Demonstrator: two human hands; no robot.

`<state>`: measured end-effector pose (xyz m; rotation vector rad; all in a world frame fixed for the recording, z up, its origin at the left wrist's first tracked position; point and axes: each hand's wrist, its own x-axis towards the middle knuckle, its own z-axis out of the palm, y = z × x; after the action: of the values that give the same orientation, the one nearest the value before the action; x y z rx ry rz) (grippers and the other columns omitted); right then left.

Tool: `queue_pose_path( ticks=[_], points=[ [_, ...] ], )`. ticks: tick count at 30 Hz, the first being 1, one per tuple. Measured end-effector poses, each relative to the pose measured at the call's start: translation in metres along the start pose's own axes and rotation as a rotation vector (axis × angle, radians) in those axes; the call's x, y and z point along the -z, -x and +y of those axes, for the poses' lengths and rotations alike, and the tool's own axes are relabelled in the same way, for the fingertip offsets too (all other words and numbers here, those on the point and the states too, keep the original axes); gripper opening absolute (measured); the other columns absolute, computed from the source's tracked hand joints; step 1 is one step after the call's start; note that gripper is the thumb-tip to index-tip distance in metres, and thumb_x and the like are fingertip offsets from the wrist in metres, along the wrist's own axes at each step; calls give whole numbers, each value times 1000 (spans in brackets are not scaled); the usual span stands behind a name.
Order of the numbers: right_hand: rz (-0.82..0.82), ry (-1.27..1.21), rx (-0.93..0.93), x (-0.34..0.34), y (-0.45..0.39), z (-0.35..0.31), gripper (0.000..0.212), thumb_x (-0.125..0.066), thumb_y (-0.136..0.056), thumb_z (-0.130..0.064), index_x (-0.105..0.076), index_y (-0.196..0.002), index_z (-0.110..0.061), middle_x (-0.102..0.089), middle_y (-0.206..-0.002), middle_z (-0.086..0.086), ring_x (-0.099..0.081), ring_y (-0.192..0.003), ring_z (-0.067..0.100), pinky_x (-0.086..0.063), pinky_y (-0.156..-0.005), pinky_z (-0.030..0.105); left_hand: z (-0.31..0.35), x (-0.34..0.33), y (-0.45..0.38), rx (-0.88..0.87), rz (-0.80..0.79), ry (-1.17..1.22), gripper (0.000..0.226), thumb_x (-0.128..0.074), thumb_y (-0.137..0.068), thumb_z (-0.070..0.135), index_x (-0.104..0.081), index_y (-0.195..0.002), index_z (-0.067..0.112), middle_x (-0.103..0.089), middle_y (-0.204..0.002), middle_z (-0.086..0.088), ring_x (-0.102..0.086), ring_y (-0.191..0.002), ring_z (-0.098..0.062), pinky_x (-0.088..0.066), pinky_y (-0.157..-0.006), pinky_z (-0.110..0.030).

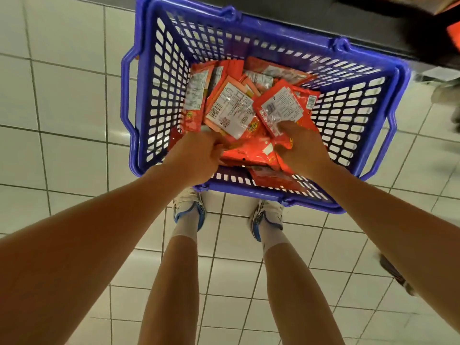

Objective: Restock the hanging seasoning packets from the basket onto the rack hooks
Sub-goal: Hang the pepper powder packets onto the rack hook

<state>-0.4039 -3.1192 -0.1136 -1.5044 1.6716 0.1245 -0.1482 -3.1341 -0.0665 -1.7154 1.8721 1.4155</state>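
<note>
A blue plastic basket [159, 100] stands on the tiled floor in front of my feet. Several red seasoning packets [231, 108] lie heaped inside it, most with their white label backs up. My left hand [199, 155] reaches into the near left of the heap, fingers curled around the lower edge of packets there. My right hand [301, 148] is in the near right of the basket, fingers closed on a red packet [286, 105] that tilts up from the pile. No rack hooks are in view.
White floor tiles [62, 95] surround the basket. A dark shelf base [311, 23] runs along the top, with orange goods [453, 38] at the top right. My shoes [189, 210] stand just behind the basket. A dark object [395, 272] lies on the floor at the right.
</note>
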Motion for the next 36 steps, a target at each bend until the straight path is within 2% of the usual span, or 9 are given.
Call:
queue_pose_path(
  ticks=[3,6,12,19,23,26,29,33,36],
  points=[
    [-7,19,-260,-13,-23,33,81,-70,-89,-46,-33,-151,-10,-47,-148,16,-43,-137,36,-41,-111,49,-19,-5,-6,134,127,100,21,-54,-101,24,-69,-114,16,-70,-90,-6,-53,-63,-12,-35,-53,-20],
    [-184,264,-309,-33,-28,49,105,-75,-82,-50,-15,-155,-2,-25,-160,19,-19,-151,37,-25,-120,54,-26,-11,-9,179,146,110,20,-57,-100,29,-70,-112,19,-60,-71,11,-48,-58,0,-31,-50,-16],
    [-44,218,-336,-51,-1,43,49,-58,-95,-48,-56,-126,-9,-67,-113,19,-64,-103,41,-50,-80,40,-11,-7,-7,192,110,182,11,-58,-100,28,-68,-104,26,-57,-70,14,-54,-59,-3,-35,-45,-12],
    [-106,218,22,31,30,14,21,-52,-98,-17,-67,-104,-4,-70,-92,24,-65,-83,42,-40,-65,33,33,25,3,204,298,267,15,-56,-99,18,-58,-85,25,-54,-63,10,-49,-53,-4,-32,-41,-10],
    [-276,387,104,105,45,-24,15,-55,-92,-22,-66,-99,-14,-53,-75,1,-59,-80,31,-49,-69,34,69,59,20,158,338,270,21,-52,-100,13,-53,-83,26,-50,-62,11,-47,-53,-4,-32,-39,-10],
    [-302,509,247,156,58,-69,14,-57,-92,-25,-68,-96,-17,-55,-72,-6,-48,-78,20,-45,-70,31,94,88,37,111,291,227,16,-52,-102,18,-57,-88,26,-53,-65,8,-50,-56,-6,-32,-47,-19],
    [-5,381,510,195,73,-114,12,-68,-87,-17,-74,-84,-8,-70,-75,9,-54,-70,17,-42,-60,30,117,115,58,78,186,213,14,-56,-100,19,-68,-94,22,-63,-77,0,-59,-67,-18,-42,-58,-24],
    [102,-68,330,244,91,-155,27,-78,-86,-24,-66,-74,-4,-51,-62,5,-49,-64,25,-31,-61,36,148,156,99,75,77,549,13,-64,-97,17,-72,-92,27,-75,-95,-2,-70,-92,-23,-56,-85,-35],
    [208,-174,316,278,117,-183,34,-77,-86,-26,-59,-67,-4,-44,-56,-6,-45,-56,9,-36,-59,27,173,193,141,126,93,780,21,-71,-93,26,-75,-109,14,-76,-108,-12,-71,-105,-33,-53,-100,-51]
  ],
)
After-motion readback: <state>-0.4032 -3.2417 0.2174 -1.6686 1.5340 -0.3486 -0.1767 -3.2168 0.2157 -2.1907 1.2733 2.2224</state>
